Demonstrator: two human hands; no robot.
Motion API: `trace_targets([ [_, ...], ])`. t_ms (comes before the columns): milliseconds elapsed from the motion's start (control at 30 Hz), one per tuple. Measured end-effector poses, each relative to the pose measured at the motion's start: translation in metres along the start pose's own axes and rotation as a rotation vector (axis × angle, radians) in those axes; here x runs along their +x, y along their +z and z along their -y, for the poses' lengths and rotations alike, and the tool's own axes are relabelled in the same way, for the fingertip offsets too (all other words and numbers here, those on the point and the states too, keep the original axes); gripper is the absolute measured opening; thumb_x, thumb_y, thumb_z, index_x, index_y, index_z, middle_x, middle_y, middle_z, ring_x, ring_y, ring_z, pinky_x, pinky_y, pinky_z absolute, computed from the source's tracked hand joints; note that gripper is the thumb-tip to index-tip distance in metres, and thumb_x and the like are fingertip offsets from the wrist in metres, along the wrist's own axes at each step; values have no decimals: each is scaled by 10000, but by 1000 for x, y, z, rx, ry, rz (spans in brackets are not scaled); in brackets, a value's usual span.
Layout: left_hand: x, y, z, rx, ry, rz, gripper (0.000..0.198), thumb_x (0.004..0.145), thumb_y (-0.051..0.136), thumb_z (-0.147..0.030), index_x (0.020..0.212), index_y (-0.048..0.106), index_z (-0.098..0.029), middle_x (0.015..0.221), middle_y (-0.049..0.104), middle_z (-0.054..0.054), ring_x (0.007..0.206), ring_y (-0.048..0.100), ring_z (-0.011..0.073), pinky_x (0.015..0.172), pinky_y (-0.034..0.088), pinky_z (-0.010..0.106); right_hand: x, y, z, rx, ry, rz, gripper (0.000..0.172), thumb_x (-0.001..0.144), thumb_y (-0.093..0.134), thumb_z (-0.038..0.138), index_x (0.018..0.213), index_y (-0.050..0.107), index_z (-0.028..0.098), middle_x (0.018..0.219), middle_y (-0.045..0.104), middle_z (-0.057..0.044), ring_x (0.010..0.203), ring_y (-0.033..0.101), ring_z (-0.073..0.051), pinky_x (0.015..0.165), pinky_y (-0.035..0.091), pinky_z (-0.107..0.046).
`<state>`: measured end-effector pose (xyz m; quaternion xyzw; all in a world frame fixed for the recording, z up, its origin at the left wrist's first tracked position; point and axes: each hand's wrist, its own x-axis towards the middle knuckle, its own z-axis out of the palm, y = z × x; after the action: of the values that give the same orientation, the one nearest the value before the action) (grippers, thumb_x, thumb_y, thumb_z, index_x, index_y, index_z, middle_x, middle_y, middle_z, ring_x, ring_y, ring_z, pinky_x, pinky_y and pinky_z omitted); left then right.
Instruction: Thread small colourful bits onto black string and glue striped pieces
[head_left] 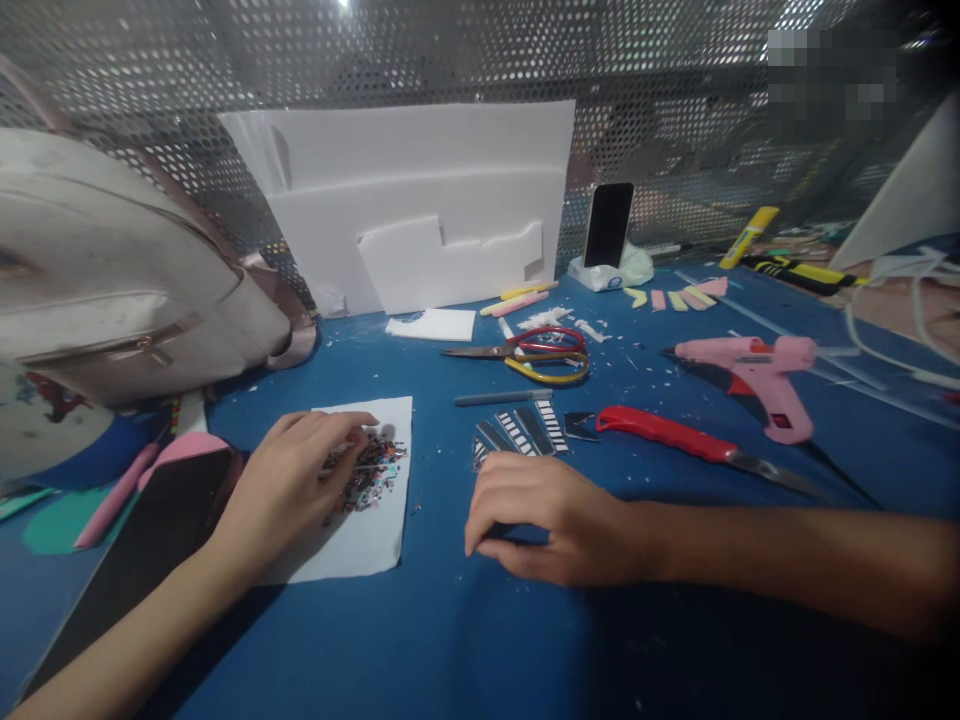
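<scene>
At the near edge of the blue table [450, 630], the two forearms come in from 7 and 4 o'clock. Left hand [289, 480] lies palm down at about 9 o'clock of the table's middle, its fingers bunched loosely with the tips touching a pile of multicoloured sequins [373, 475]. Whether it pinches any of them I cannot tell. The sequins sit on a white paper sheet [367, 550], and the heel of the hand covers the sheet's left edge. Just beside that wrist, at 8 o'clock, lies a dark phone [150, 550] face up.

Right hand [547, 515] rests knuckles up near the centre, fingers curled with the tips down on the table. What lies under them is hidden, so its grip cannot be told. Just beyond its knuckles, at 12 o'clock, a fan of black-and-white striped strips [534, 428] lies flat.

Farther out, a red-handled utility knife [675, 435] lies at 2 o'clock of the right hand, and a pink glue gun [757, 380] lies beyond it. Scissors [544, 355] with red and yellow handles lie at 12 o'clock. A grey bag [112, 280] fills the 10 o'clock side. At the back, white foam board [420, 190] leans on a perforated metal screen [150, 60], with an upright phone [607, 225] at 1 o'clock.
</scene>
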<state>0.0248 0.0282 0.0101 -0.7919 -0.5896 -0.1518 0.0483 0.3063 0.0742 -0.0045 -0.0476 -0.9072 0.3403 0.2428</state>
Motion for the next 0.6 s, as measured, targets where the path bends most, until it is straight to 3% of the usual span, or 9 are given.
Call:
trace_targets([
  [600, 1, 5, 10, -41, 6, 78, 269, 914, 417, -155, 1156, 509, -231, 913, 665, 38, 879, 621, 232, 851, 397, 415, 1, -1, 0, -7, -6, -3, 87, 901, 549, 140, 909, 634, 156, 842, 646, -19, 823, 521, -128, 818, 433, -277],
])
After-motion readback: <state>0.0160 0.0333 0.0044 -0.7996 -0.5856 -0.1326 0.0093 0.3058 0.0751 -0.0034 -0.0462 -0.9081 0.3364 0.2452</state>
